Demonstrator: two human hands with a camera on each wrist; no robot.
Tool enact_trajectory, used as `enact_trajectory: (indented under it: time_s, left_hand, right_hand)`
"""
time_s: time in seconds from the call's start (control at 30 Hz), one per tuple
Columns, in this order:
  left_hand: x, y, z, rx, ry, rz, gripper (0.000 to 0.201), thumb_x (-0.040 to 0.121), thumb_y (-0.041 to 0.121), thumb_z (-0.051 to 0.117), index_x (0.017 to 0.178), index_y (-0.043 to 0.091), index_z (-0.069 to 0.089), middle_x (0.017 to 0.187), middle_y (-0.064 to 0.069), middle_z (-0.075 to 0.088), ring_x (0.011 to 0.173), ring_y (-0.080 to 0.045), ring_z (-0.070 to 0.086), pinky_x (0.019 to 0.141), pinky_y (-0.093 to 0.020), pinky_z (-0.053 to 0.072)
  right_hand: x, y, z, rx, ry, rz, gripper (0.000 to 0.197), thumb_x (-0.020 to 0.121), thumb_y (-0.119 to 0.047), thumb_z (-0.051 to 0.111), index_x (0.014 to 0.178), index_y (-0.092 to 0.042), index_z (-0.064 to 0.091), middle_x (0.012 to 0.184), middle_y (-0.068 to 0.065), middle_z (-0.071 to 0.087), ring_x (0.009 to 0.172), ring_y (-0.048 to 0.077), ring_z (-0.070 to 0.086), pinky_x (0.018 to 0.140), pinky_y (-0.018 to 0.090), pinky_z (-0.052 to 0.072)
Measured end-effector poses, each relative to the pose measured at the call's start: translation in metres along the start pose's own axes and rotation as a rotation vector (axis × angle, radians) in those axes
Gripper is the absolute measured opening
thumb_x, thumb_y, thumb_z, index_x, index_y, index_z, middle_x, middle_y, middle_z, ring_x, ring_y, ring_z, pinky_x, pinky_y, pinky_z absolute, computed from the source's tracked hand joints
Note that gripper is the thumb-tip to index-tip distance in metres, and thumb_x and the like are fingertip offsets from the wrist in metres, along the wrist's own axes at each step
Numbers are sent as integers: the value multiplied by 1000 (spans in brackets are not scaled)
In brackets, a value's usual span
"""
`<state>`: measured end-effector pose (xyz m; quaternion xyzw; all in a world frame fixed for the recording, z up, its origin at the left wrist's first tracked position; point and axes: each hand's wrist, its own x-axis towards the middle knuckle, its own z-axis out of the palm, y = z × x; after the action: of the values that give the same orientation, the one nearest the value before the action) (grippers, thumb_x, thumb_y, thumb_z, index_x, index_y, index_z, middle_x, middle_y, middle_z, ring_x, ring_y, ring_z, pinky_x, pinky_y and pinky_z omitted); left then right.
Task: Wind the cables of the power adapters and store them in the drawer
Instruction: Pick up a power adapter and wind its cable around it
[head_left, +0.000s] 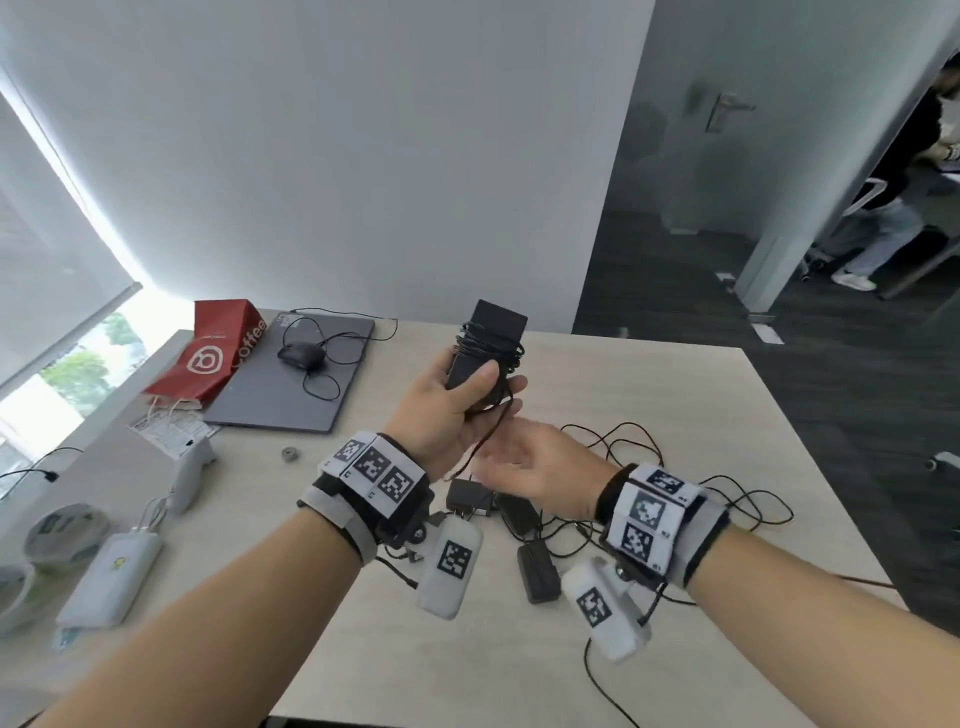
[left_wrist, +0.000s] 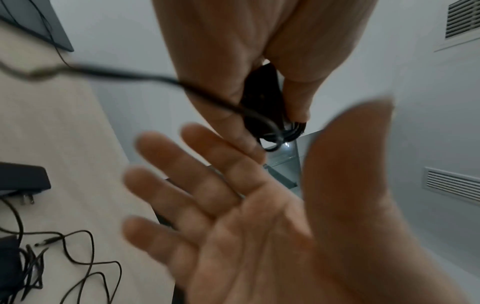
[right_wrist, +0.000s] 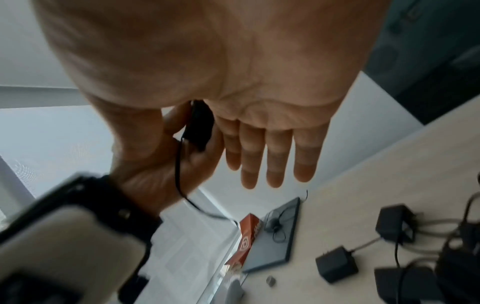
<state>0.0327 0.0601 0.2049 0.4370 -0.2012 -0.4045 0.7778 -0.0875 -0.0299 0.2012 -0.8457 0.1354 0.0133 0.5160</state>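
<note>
My left hand (head_left: 457, 405) grips a black power adapter (head_left: 493, 332) upright above the table, thumb across its front. Its thin black cable (head_left: 488, 348) is wound several times round the body, and a loose tail hangs down past the palm. My right hand (head_left: 524, 462) lies open, palm up, just below the left hand and beside the tail, holding nothing. The left wrist view shows the adapter (left_wrist: 262, 96) in the left hand (left_wrist: 233, 51), the open right hand (left_wrist: 233, 205) under it. In the right wrist view the right hand (right_wrist: 259, 92) has straight fingers. No drawer is in view.
Other black adapters (head_left: 470, 496) (head_left: 537, 571) with tangled cables (head_left: 628, 447) lie on the light table (head_left: 675, 395) under my wrists. A closed laptop (head_left: 296, 384) with a mouse (head_left: 301, 356), a red bag (head_left: 218, 353) and a white power bank (head_left: 111, 577) sit left.
</note>
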Motion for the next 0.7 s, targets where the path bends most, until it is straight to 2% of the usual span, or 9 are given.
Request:
enact_trajectory:
  time_s: [0.07,0.17,0.23,0.27,0.37,0.5,0.6,0.67,0.7]
  left_hand:
    - [1,-1,-1,-22,-1,3,25,96,6,49,121,9,52,106,-10,64,108,-30,64,89,-38,55]
    - [2,4,-7,48,12,42,31,95,4,51,126,6,48,108,-10,65,109,-30,63,93,-41,53]
    - [2,9,-13,99,34,61,34,94,3,53,126,5,45,107,-9,65,108,-30,63,93,-41,53]
    - [2,10,-16,109,47,69,34,93,3,53,126,6,45,107,-9,65,108,-30,63,93,-41,53]
    - [2,8,-18,105,80,98,33,94,3,53,126,7,44,108,-10,65,109,-28,62,93,-40,53]
    - [4,2,-14,182,112,170,39,90,0,58,126,6,44,110,-16,62,105,-26,64,92,-41,53]
    - [4,7,-24,514,148,300,45,83,3,68,122,15,48,103,-6,64,93,-22,65,88,-34,54]
    - [4,13,-36,936,147,375,50,80,7,70,123,20,49,99,5,63,85,-15,60,79,-15,47]
    - [4,16,-41,1133,124,375,51,80,9,70,125,22,49,102,6,63,84,-13,58,75,-14,43]
  right_hand:
    - [3,1,17,-20,-5,16,29,90,-31,65,113,-16,59,116,-2,67,105,8,63,85,12,46]
    - [5,5,25,110,41,83,12,98,-22,52,90,-15,58,90,6,75,76,13,71,75,24,55]
    - [6,5,20,271,77,112,16,100,-20,48,87,-14,53,77,7,71,83,26,73,89,44,55]
    - [7,4,15,298,102,108,15,100,-23,48,90,-14,54,80,7,70,88,28,72,93,48,53]
    - [9,-5,8,232,125,82,27,96,-40,52,105,-15,59,103,5,69,97,21,67,92,44,52]
    - [14,-13,16,260,184,110,20,97,-25,52,92,-7,59,88,10,74,87,32,66,92,48,50]
    - [11,-16,10,384,205,169,17,100,-17,46,95,-4,56,64,5,63,69,25,66,82,39,56]
    - [7,-16,-2,90,255,164,21,99,-21,47,97,-8,64,57,-8,55,55,11,57,58,19,53]
    - [6,-15,-10,-92,257,144,23,99,-23,46,98,-13,68,54,-13,54,53,5,52,50,16,44]
